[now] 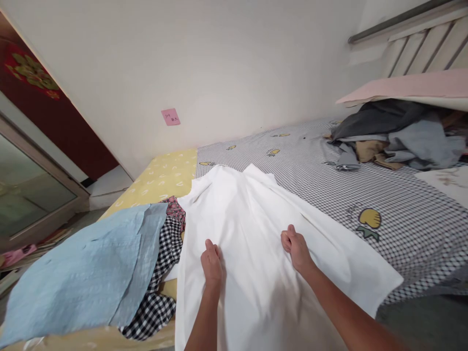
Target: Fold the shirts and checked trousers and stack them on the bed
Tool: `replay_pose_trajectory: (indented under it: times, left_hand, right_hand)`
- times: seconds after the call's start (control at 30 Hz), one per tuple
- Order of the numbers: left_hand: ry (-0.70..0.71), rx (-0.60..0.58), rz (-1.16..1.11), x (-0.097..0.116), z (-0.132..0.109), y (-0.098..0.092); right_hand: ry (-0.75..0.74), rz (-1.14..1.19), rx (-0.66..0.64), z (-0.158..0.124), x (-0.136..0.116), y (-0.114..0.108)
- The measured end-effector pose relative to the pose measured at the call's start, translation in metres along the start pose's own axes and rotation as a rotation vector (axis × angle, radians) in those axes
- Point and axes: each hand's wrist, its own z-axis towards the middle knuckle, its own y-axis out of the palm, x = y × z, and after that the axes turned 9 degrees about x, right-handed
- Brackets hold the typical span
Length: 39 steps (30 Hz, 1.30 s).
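A large white garment (248, 214) is spread over the bed in front of me, widening toward my body. Its far end shows narrow points, and soft folds run down its middle. My left hand (212, 263) is closed on the garment's cloth left of centre, thumb up. On the right, my right hand (297, 247) pinches the same cloth, its fingers curled in. The fabric between my two hands is slightly raised and wrinkled. The garment's near edge runs out of view below.
A light blue cloth (84, 268) and a black-and-white checked cloth (170, 243) lie on the left. The bed has a checked sheet (395, 195) and a yellow printed part (171, 165). Piled clothes (395, 131) sit at right, under a pink board (413, 87).
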Motion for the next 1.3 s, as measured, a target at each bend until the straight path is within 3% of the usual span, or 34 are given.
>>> replay_pose_trajectory:
  times: [1.3]
  left_hand:
    - [-0.034,-0.054,-0.035,0.0033,-0.0027,-0.0024]
  right_hand:
    - [-0.006,0.005,0.003,-0.0011,0.0009,-0.0012]
